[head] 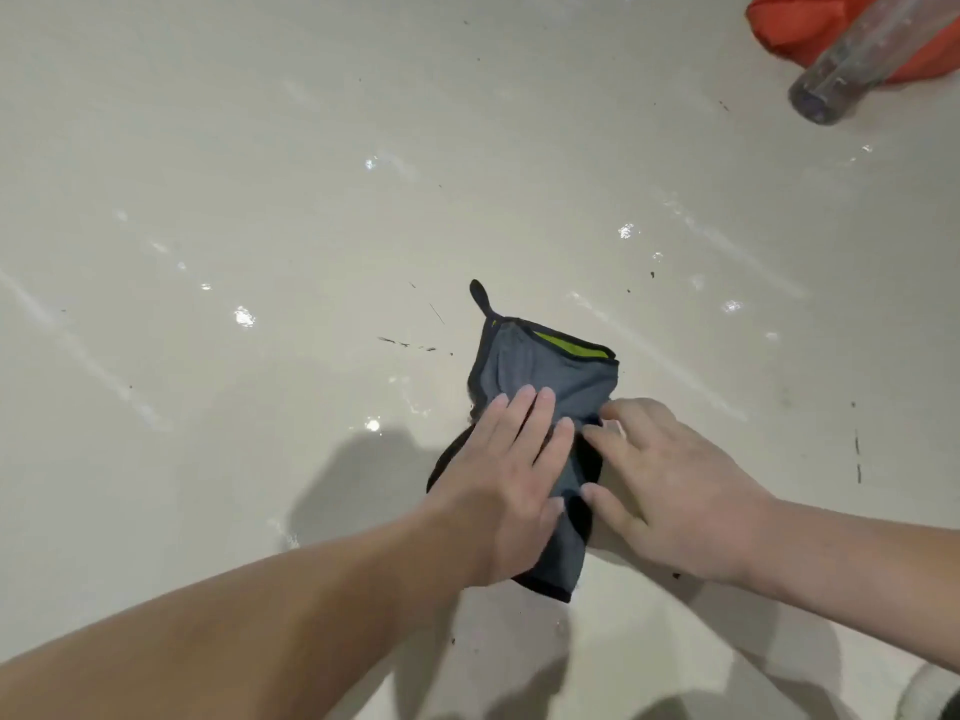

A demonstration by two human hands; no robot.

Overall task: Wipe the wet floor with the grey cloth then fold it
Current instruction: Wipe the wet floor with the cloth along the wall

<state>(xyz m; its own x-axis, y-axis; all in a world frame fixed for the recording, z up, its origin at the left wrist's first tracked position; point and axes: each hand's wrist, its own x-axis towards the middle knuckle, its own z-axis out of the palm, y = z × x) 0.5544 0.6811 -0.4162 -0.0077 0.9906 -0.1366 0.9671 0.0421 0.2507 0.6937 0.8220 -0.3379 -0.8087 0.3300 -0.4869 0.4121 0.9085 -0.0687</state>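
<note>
Bright overhead light; glare spots on floor (260, 148); soft focus, edges warped.

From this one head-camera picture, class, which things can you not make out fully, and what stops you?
- Grey cloth with black trim: its middle lies under the left hand and right hand.
- Orange fabric object: cut off by the top-right edge, partly behind a blurred grey pole.
- Pale rounded object: cut off at the bottom-right corner, unidentifiable.
- Glossy pale floor: glare hides how wet it is.
</note>
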